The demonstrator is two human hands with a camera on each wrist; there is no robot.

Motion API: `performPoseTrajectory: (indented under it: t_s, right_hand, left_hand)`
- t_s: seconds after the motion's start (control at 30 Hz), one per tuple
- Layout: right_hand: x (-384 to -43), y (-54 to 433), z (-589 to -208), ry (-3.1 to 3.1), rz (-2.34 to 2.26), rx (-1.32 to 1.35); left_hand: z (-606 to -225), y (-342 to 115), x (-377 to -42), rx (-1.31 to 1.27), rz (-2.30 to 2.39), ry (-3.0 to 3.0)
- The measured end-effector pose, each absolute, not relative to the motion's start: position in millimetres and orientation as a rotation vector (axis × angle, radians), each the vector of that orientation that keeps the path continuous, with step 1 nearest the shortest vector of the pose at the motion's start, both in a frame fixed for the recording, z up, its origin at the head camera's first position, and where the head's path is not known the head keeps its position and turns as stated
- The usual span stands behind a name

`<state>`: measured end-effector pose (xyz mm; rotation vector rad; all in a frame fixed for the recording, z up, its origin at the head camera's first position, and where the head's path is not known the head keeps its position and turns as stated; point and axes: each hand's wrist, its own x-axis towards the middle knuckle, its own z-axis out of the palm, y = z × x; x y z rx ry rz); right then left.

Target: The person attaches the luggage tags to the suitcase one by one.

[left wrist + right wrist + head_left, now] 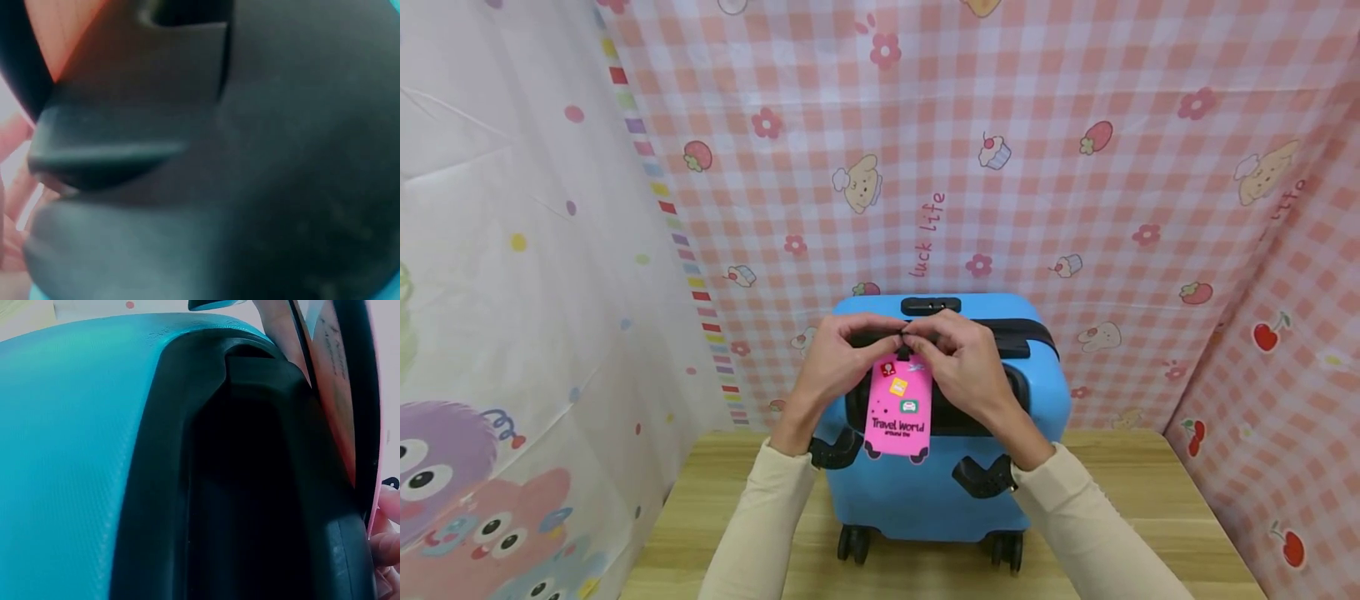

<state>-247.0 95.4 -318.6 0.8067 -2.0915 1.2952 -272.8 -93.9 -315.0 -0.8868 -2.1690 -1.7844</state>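
Observation:
A pink luggage tag, printed "Travel World", hangs upright in front of a blue suitcase. Its short black strap runs up between the two hands. My left hand pinches the strap from the left, thumb and forefinger meeting at its top. From the right, my right hand pinches it at the same spot. The fingertips hide most of the strap and part of the suitcase's black handle. In the right wrist view the tag's thin edge stands beside the dark recess, with fingers at the right border.
The suitcase stands on black wheels on a wood-grain table. A black lock panel sits on its top. Pink checked cloth hangs behind and at right, with a white patterned curtain at left.

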Motion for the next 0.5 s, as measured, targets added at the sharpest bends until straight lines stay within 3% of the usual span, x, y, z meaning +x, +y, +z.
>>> performPoseTrajectory:
  t_s: [0.5]
  right_hand:
    - [-246.4,97.8,-318.1,-2.101,1.328,0.843]
  left_hand:
    - [-316.5,-93.1,-272.0,-0.868,-1.747,-2.212]
